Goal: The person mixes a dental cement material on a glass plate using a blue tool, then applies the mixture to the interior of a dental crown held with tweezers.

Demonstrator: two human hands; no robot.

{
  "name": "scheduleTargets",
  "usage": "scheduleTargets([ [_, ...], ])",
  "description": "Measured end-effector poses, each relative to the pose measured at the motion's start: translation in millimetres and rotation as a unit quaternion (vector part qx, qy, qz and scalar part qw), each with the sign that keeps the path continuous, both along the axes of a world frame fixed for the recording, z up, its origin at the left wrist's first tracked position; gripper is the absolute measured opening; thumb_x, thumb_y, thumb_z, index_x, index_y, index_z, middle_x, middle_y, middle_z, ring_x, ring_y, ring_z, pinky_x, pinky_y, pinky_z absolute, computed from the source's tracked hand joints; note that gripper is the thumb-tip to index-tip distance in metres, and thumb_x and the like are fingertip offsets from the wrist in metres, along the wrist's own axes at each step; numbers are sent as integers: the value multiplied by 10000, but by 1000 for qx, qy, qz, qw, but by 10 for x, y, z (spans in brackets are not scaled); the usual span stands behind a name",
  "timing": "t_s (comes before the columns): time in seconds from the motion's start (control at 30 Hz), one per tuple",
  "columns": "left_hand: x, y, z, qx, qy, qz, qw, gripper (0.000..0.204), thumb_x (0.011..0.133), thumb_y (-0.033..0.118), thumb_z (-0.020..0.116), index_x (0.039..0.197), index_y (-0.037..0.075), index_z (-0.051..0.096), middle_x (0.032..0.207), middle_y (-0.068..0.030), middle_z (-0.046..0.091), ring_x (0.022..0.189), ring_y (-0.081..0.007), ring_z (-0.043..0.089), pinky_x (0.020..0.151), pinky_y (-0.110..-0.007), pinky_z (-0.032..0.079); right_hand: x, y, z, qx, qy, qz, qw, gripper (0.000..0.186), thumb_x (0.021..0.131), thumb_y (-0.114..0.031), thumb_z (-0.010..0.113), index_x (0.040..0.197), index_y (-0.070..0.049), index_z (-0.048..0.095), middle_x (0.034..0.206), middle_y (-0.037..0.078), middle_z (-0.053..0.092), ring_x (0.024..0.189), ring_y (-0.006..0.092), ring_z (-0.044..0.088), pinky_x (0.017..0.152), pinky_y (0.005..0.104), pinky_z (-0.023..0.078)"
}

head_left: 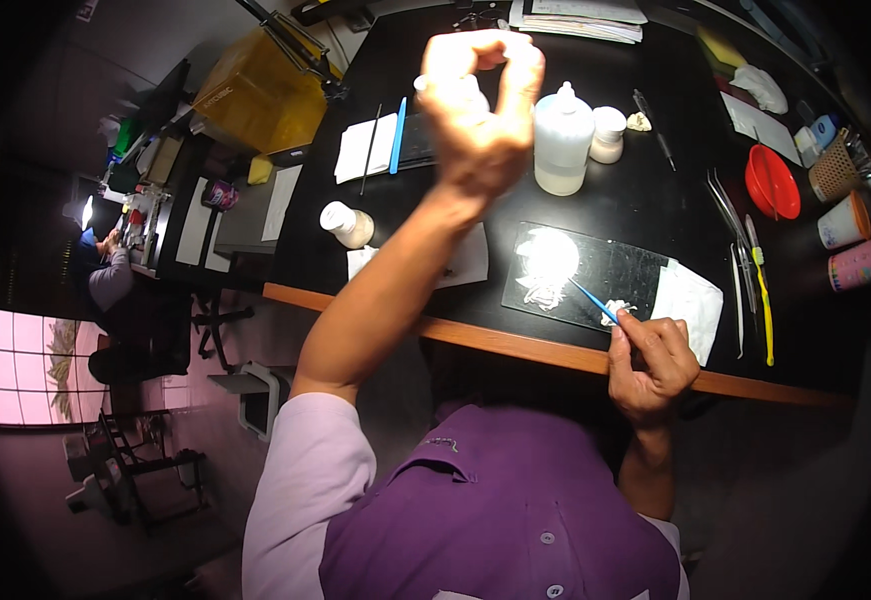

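Observation:
My right hand (650, 365) pinches a thin blue stick-like tool (595, 302) at the front of the black table. The tool's tip slants over a dark glass plate (590, 260) with smears of white paste (543, 296) and a strong light glare. Beside the plate's right end lies a folded white tissue (693, 305). My left hand (480, 110) is raised high over the table's middle, thumb and fingers closed in a pinch. Glare washes out the fingertips, so what they hold is unclear. Just right of it stands a translucent squeeze bottle (562, 150).
Small white-lidded jars (607, 140) (347, 226) stand on the table. Tweezers (725, 205), a yellow-handled brush (767, 310), a red bowl (772, 182) and cups (843, 222) line the right. Papers (363, 150) lie at left. Another person (110, 275) sits far left.

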State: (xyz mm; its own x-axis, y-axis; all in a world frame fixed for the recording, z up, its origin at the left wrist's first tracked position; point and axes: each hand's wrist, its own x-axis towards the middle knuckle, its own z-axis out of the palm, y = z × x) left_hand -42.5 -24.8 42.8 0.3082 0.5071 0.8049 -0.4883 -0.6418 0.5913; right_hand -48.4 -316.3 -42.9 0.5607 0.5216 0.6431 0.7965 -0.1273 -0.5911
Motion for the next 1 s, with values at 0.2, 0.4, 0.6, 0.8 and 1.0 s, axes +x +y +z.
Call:
scheduleTargets([
  [0.2, -1442, 591, 114, 71, 233, 141, 960, 187, 912, 15, 777, 1096, -11, 798, 997, -65, 773, 932, -139, 682, 887, -304, 542, 24, -19, -10, -16, 12, 4, 1000, 271, 775, 54, 795, 1032, -23, 836, 752, 49, 668, 657, 197, 550, 628, 332, 420],
  [0.4, -2154, 748, -243, 39, 444, 278, 851, 205, 891, 86, 846, 1082, 14, 827, 905, -102, 749, 859, -179, 703, 843, -328, 552, 29, -12, 30, -18, 7, 13, 1000, 272, 764, 48, 806, 1025, -21, 835, 756, 51, 671, 652, 203, 552, 625, 336, 421],
  [0.6, -2207, 753, -242, 44, 463, 302, 832, 270, 899, 124, 861, 1147, 21, 830, 988, -83, 758, 915, -171, 681, 886, -328, 540, 40, 43, 28, -26, -11, 13, 1000, 245, 742, 26, 830, 978, -37, 835, 732, 39, 657, 623, 196, 578, 637, 346, 413],
  [0.8, -2048, 591, -152, 136, 429, 365, 815, 565, 810, 233, 946, 1329, 106, 761, 1204, -122, 685, 1153, -287, 645, 1029, -438, 505, 25, 123, 29, -35, -49, 15, 998, 221, 751, 19, 850, 964, -36, 832, 711, 19, 642, 602, 179, 577, 631, 349, 378],
  [1.0, -1456, 209, -13, 159, 409, 214, 873, 573, 788, 275, 954, 1299, 102, 760, 1277, -144, 650, 1226, -346, 586, 1079, -455, 461, 52, 141, 8, -77, -55, 35, 995, 200, 819, -21, 846, 1016, -42, 824, 735, 8, 627, 648, 170, 584, 664, 355, 361],
])
